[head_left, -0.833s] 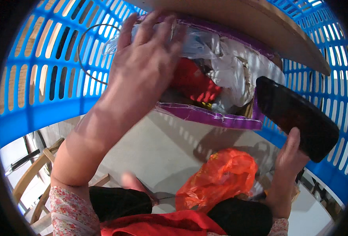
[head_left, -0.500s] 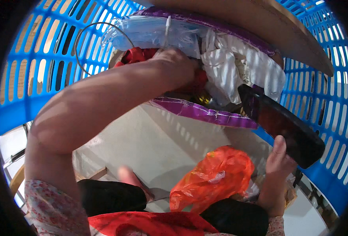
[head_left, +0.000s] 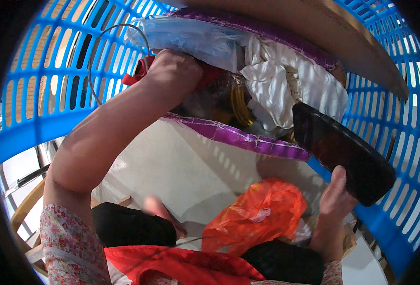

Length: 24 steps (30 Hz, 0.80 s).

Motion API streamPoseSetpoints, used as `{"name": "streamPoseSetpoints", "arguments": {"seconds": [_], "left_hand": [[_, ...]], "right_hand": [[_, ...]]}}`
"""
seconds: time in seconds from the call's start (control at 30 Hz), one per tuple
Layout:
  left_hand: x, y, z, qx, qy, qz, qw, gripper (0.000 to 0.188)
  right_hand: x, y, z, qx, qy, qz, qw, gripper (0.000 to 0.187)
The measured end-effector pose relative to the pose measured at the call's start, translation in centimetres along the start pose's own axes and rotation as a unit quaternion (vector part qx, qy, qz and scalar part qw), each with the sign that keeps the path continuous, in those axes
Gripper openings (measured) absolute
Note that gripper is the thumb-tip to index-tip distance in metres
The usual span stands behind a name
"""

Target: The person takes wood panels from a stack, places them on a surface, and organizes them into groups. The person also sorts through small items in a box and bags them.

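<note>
My left hand (head_left: 176, 69) reaches into a purple-edged bag (head_left: 238, 137) inside a blue slatted basket (head_left: 29, 128). It is closed on a bunched red cloth (head_left: 141, 71) that shows on both sides of it; the fingertips are hidden. Under my right hand's (head_left: 337, 192) thumb lies a black smartphone (head_left: 345, 154), held tilted with its dark screen up. Beside the left hand in the bag are a pale blue clear plastic package (head_left: 195, 40), white cloth (head_left: 276, 90) and a yellow coil (head_left: 240, 104).
A brown board (head_left: 343, 33) slants across the basket's far side. A thin wire loop (head_left: 92, 71) sticks out at the left. Below the bag, an orange plastic bag (head_left: 257, 213) lies on the pale floor (head_left: 167, 156) between my legs.
My left hand has moved left within the bag, and the red cloth has shifted with it. More of the yellow coil shows. The right hand still holds the smartphone.
</note>
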<state>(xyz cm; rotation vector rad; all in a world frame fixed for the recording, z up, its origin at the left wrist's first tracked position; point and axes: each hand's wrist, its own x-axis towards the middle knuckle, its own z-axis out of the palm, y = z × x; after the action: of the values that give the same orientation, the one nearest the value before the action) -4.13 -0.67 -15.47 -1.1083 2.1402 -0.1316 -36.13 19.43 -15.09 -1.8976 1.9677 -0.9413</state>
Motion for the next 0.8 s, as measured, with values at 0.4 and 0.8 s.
{"name": "streamPoseSetpoints", "arguments": {"seconds": [0.4,0.8], "left_hand": [[6.8,7.8,-3.2,-0.157,0.461,0.296,0.822,0.031],[5.0,3.1,-5.8,-0.197,0.355,0.191,0.894,0.040]], "right_hand": [[-0.2,0.9,1.0,0.071,0.060,0.047,0.995,0.046],[-0.2,1.4,1.3,0.074,0.072,0.018,0.995,0.048]]}}
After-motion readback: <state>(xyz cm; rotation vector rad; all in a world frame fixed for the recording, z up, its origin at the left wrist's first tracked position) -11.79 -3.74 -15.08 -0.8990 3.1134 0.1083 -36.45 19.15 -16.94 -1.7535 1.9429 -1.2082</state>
